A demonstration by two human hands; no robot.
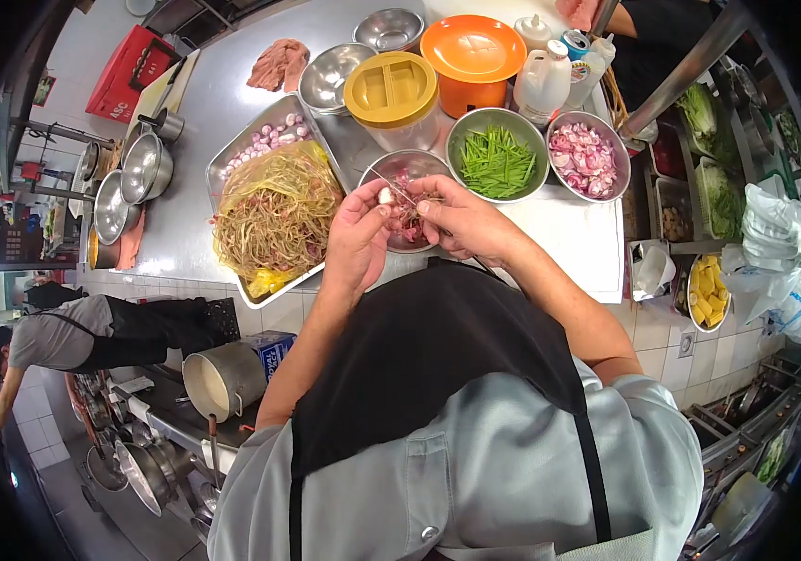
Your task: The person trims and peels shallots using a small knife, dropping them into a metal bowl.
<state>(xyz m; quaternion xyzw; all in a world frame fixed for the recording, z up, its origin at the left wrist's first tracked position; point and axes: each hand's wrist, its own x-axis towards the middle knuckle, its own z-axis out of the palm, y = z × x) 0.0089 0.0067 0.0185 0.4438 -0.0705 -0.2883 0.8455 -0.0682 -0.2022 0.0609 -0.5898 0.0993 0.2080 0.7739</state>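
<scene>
Over a metal bowl [408, 245] of reddish peelings, my left hand [360, 229] pinches a small pale shallot [386, 195]. My right hand [464, 221] is closed beside it, fingertips near the thin blade and some stringy roots; what exactly it grips is too small to tell. To the left, a tray [325, 140] holds peeled shallots [275, 134] and a yellow net bag [274, 215] of rooty, dry-stemmed shallots. Right of my hands are a bowl of cut green pieces [495, 161] and a bowl of peeled purple shallots [585, 157].
Behind the bowls stand a yellow-lidded tub [391, 90], an orange container [472, 52] and a white jug [543, 82]. Metal bowls [147, 166] lie at the left edge. Another person [59, 335] stands at the far left. A metal post [686, 70] rises at right.
</scene>
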